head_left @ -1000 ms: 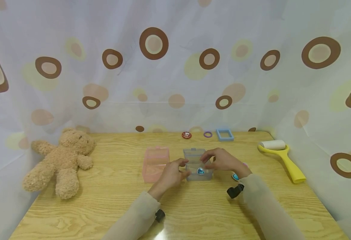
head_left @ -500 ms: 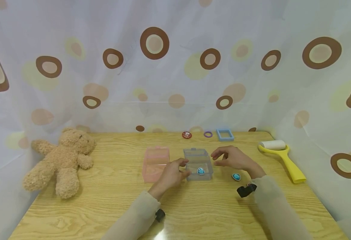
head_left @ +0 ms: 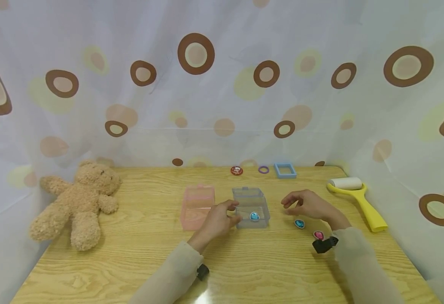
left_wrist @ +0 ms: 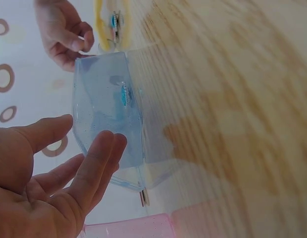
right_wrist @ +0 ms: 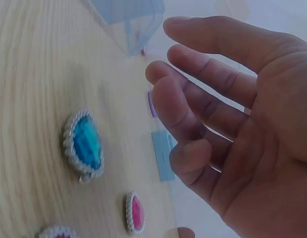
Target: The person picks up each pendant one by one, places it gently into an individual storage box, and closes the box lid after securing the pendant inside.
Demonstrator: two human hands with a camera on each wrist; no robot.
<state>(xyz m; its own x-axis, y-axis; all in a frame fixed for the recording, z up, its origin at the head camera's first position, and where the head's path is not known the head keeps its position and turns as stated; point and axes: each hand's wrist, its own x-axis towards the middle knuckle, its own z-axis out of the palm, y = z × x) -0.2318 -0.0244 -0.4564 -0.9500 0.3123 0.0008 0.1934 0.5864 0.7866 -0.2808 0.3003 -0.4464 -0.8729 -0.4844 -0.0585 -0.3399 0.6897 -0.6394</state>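
Note:
A clear blue box (head_left: 245, 211) stands with its lid up, a blue gem (head_left: 254, 216) with a silvery edge inside. My left hand (head_left: 217, 221) is at its left side, fingers loosely bent; whether they touch the wall I cannot tell. My right hand (head_left: 309, 205), holding nothing, hovers right of the box with fingers relaxed. Below it lies a second blue gem (head_left: 299, 223) on the table. A pink gem (head_left: 318, 235) lies by the right wrist. In the right wrist view another pink gem (right_wrist: 136, 213) shows, hidden in the head view.
A clear pink box (head_left: 197, 209) stands left of the blue one. Along the back lie a red round badge (head_left: 236, 170), a purple ring (head_left: 263, 169) and a light blue square frame (head_left: 276, 172). A teddy bear (head_left: 81, 202) sits left; a yellow-handled lint roller (head_left: 366, 207) lies right.
My right hand has moved right, from over the blue box to above the loose gems, uncovering a blue gem and a pink gem. My left hand has stayed in place.

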